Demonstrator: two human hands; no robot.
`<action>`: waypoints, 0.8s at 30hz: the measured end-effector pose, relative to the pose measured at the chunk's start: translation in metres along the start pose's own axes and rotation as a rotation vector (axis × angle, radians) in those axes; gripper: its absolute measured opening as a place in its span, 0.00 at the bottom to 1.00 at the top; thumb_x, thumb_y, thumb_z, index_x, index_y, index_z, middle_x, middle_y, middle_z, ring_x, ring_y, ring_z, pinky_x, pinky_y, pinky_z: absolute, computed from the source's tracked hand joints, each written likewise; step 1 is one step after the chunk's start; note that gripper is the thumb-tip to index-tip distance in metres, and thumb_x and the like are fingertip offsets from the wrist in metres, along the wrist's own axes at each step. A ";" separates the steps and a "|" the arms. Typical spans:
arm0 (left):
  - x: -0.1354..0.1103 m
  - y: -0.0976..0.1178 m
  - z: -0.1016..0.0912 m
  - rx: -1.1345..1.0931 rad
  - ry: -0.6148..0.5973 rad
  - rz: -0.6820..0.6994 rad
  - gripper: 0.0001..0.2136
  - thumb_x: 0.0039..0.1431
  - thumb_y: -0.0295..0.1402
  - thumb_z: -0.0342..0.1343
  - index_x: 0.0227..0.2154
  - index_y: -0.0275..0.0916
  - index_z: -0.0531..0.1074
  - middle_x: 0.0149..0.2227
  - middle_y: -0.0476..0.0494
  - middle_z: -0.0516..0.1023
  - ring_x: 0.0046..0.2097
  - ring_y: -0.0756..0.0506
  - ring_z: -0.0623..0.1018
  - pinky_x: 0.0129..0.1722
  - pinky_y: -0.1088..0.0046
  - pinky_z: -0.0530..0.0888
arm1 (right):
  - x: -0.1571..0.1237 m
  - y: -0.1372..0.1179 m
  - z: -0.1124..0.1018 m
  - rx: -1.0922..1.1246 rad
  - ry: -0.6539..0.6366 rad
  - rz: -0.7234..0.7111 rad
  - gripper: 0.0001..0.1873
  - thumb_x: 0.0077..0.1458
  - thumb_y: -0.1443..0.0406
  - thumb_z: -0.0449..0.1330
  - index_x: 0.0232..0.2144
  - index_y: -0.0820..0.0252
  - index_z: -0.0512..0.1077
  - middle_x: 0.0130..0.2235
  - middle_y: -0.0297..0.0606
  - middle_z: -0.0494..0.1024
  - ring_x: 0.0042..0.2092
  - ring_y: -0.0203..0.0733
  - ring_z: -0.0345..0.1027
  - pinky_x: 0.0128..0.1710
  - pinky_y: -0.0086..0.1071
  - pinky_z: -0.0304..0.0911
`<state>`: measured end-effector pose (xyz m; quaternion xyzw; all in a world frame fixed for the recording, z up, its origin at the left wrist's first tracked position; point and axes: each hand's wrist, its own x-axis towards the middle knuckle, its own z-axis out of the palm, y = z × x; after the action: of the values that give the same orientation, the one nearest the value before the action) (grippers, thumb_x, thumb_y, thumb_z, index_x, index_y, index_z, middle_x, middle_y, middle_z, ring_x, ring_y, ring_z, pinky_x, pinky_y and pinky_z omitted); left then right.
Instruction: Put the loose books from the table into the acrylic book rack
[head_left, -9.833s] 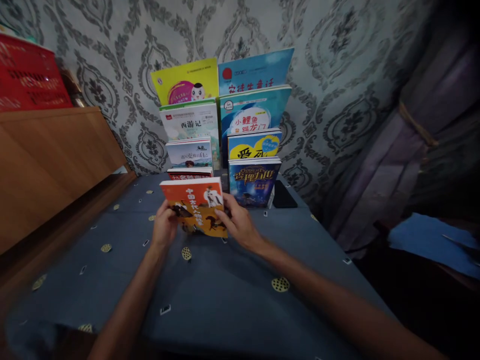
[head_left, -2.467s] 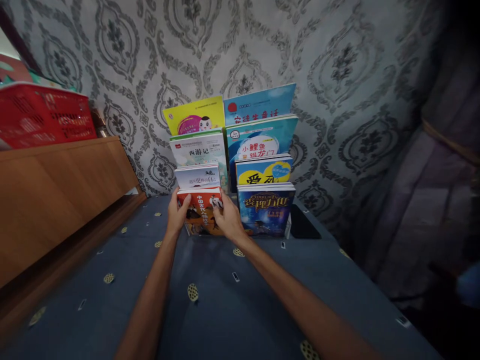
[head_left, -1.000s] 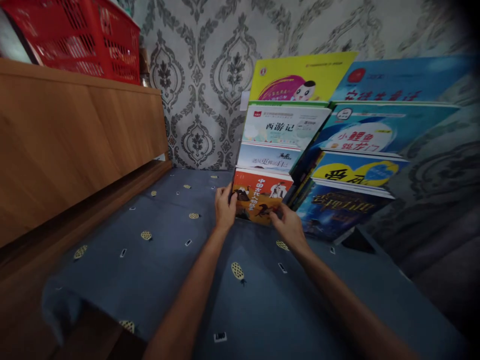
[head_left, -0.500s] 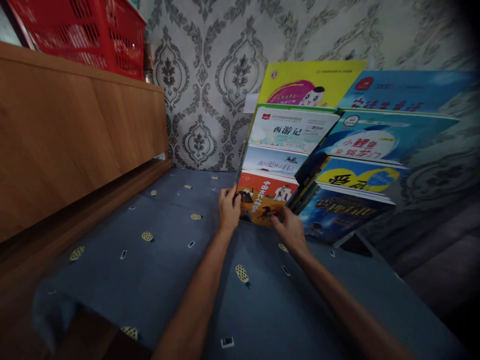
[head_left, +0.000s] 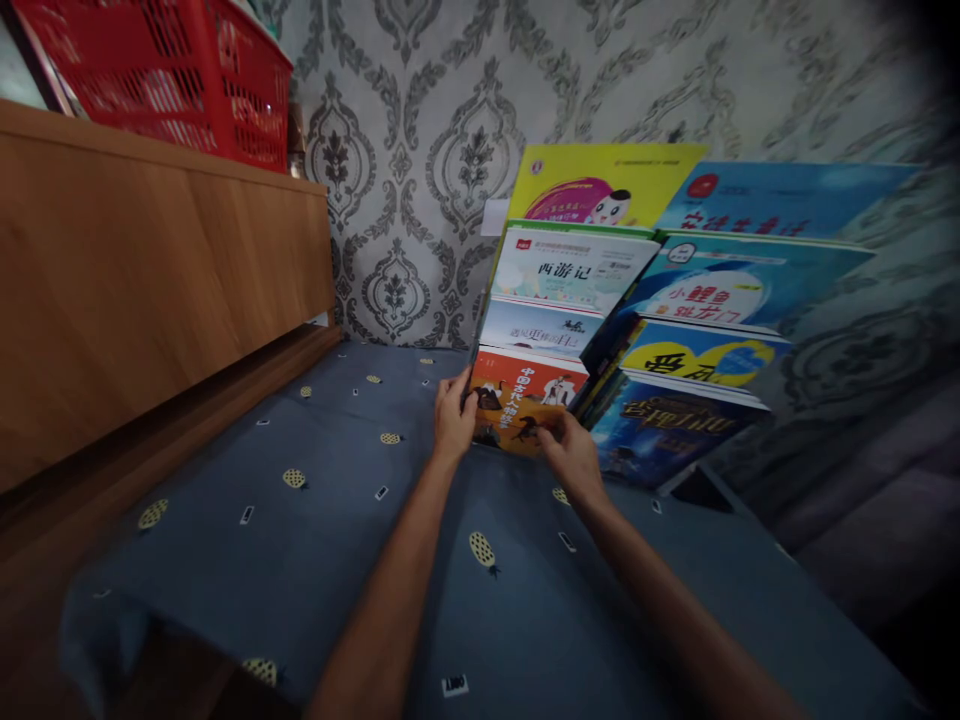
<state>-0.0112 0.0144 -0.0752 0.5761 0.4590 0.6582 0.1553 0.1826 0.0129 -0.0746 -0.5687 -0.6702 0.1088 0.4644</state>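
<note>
An orange book [head_left: 525, 385] with white Chinese lettering stands at the front of the left row of books. My left hand [head_left: 454, 415] grips its left edge, the thumb near the front cover and the other fingers behind, partly hidden. At its lower right side my right hand [head_left: 568, 450] is closed with the fingertips on the cover. Rising in steps behind it are a pale blue book [head_left: 536, 327], a white book [head_left: 577, 265] and a yellow book [head_left: 607, 180]. To the right, a dark blue book [head_left: 667, 430] fronts a second row.
Behind the dark blue book come a blue-and-yellow book [head_left: 637, 345], a teal book [head_left: 795, 275] and a blue book [head_left: 810, 195]. A grey cloth with pineapple prints [head_left: 330, 560] covers the table. Left stands a wooden cabinet [head_left: 165, 280] bearing a red basket [head_left: 247, 90]; patterned wallpaper [head_left: 405, 180] is behind.
The books appear slightly lower and further left, mostly as the view shifts. Both hands keep their places on the orange book.
</note>
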 end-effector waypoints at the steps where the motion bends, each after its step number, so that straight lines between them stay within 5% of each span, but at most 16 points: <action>1: 0.000 0.000 0.000 -0.003 0.004 0.001 0.24 0.62 0.28 0.51 0.62 0.45 0.69 0.50 0.40 0.73 0.54 0.41 0.73 0.59 0.61 0.68 | 0.000 0.000 0.000 -0.007 -0.001 0.002 0.14 0.50 0.60 0.55 0.38 0.58 0.72 0.33 0.40 0.80 0.37 0.48 0.74 0.39 0.39 0.68; 18: 0.003 -0.005 -0.002 0.000 -0.027 0.009 0.22 0.63 0.30 0.52 0.60 0.43 0.71 0.48 0.39 0.74 0.52 0.42 0.74 0.57 0.62 0.71 | -0.005 -0.003 0.002 -0.055 0.028 -0.004 0.12 0.51 0.60 0.54 0.37 0.57 0.72 0.34 0.42 0.81 0.39 0.51 0.75 0.41 0.40 0.69; 24: 0.000 -0.002 -0.004 0.022 -0.033 0.030 0.23 0.63 0.29 0.51 0.61 0.41 0.69 0.52 0.37 0.73 0.55 0.40 0.72 0.61 0.59 0.67 | -0.008 -0.008 -0.004 -0.068 -0.013 -0.038 0.18 0.54 0.62 0.52 0.44 0.60 0.73 0.39 0.45 0.83 0.40 0.51 0.76 0.40 0.40 0.68</action>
<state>-0.0158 0.0137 -0.0768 0.5954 0.4547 0.6460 0.1465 0.1795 0.0020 -0.0707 -0.5705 -0.6872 0.0809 0.4425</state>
